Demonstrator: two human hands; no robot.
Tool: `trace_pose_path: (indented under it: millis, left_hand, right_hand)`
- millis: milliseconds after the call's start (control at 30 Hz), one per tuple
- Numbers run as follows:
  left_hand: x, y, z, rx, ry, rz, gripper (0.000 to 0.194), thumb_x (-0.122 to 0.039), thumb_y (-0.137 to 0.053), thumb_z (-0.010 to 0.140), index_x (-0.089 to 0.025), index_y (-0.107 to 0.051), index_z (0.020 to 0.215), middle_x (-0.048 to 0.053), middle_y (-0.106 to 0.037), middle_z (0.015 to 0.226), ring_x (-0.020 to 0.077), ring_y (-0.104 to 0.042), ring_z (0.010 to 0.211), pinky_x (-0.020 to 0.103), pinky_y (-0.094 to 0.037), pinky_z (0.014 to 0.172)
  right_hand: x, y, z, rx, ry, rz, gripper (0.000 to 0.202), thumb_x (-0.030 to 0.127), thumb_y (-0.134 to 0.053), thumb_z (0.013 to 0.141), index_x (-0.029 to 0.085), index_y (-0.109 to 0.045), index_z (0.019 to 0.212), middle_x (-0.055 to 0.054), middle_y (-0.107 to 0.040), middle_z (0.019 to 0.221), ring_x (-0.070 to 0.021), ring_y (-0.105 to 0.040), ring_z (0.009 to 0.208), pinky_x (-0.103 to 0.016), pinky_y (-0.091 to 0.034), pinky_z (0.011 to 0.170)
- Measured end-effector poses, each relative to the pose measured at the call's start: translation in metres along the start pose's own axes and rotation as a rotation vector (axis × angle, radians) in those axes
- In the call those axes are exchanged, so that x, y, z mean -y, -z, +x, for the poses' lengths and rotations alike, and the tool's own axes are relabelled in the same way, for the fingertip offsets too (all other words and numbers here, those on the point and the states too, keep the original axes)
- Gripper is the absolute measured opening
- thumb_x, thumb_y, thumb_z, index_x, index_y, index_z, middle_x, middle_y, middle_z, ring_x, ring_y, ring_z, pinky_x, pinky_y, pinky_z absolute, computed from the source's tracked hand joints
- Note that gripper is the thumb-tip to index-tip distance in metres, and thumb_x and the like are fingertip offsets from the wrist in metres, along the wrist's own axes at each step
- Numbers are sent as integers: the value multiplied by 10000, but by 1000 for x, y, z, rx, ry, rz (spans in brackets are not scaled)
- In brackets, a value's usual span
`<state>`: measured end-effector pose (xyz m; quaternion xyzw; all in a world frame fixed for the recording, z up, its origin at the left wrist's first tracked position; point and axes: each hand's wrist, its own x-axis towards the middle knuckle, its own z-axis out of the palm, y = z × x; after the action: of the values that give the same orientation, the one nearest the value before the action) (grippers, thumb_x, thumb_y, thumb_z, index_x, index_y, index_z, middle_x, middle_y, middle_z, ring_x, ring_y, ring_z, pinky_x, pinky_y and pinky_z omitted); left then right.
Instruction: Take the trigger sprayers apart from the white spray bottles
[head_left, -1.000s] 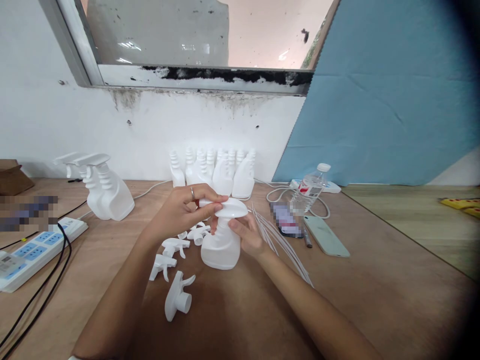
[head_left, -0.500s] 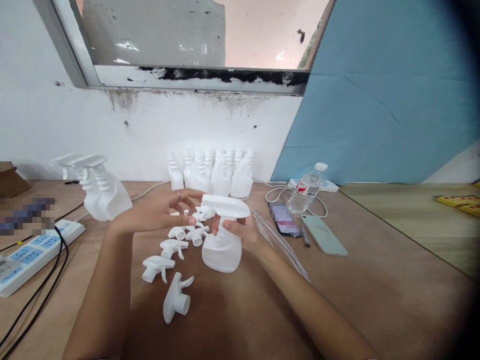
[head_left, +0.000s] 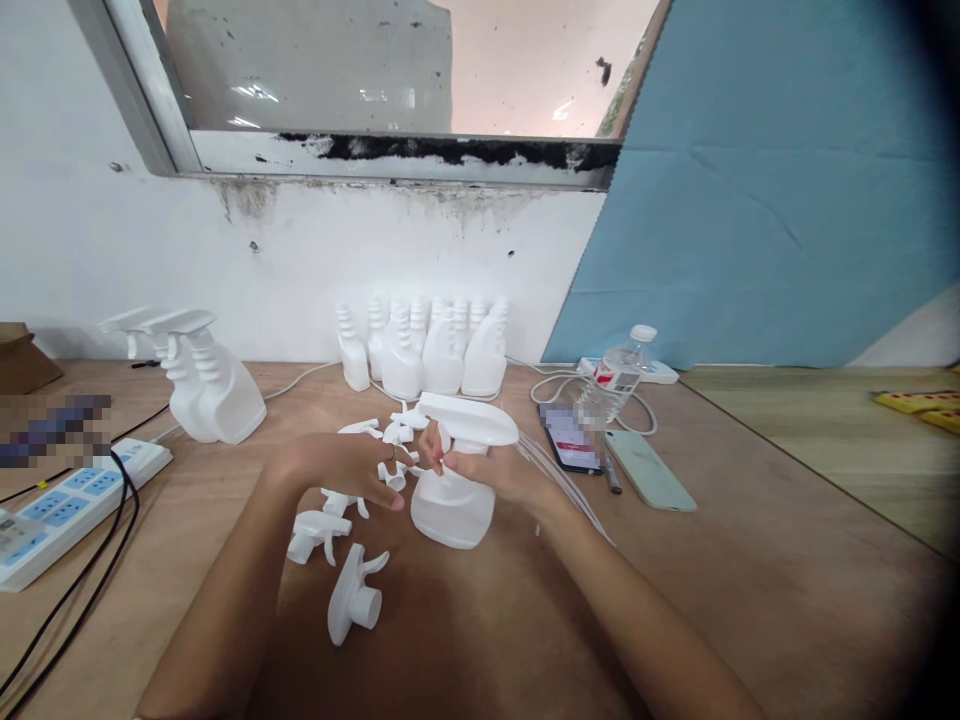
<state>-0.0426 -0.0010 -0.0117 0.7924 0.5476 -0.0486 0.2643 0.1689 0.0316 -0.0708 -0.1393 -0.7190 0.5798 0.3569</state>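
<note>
A white spray bottle [head_left: 454, 510] with its trigger head on stands nearly upright near the middle of the table. My right hand [head_left: 504, 468] is wrapped round its neck from the right, just under the head. To the left of the bottle is my left hand [head_left: 356, 468], its fingers loosely bent and apart, with nothing seen in them. It hovers over several loose white trigger heads and hides some of them. Closer to me lie one trigger head [head_left: 319, 532] and another trigger head [head_left: 356, 597], both on the table.
Several headless white bottles [head_left: 442, 355] stand against the wall. Two spray bottles with heads [head_left: 225, 395] are at the left, behind a power strip [head_left: 82, 500]. Thin white tubes [head_left: 570, 490], a water bottle [head_left: 619, 375], a phone [head_left: 570, 440], a pen [head_left: 613, 472] and a pale green phone [head_left: 649, 470] lie right.
My left hand has moved down from behind the spray bottle's head to over the loose trigger heads. The spray bottle in my right hand has shifted slightly right.
</note>
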Motion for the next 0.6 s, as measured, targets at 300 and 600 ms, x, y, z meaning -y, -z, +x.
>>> trace_pose_path:
  millis: [300,600]
  left_hand:
    - [-4,-17,25,160,-45,52,454,-539,-611,709,-246,-613,1055,21,-676,957,222,-630,832,296,-456,684]
    - [-19,-22,33,-39,-227,34,425,-470,-652,717,-223,-611,1061,47,-659,1039,242,-603,932,318,-455,762]
  right_hand:
    - [4,-3,1,0,34,29,266,415,-647,778,193,-599,916,-30,-577,850,-166,-551,786,-325,-465,758]
    - [10,-6,-3,-84,-14,-53,417,419,-653,785,205,-574,1134,-41,-632,930,-175,-600,793,-335,-498,757]
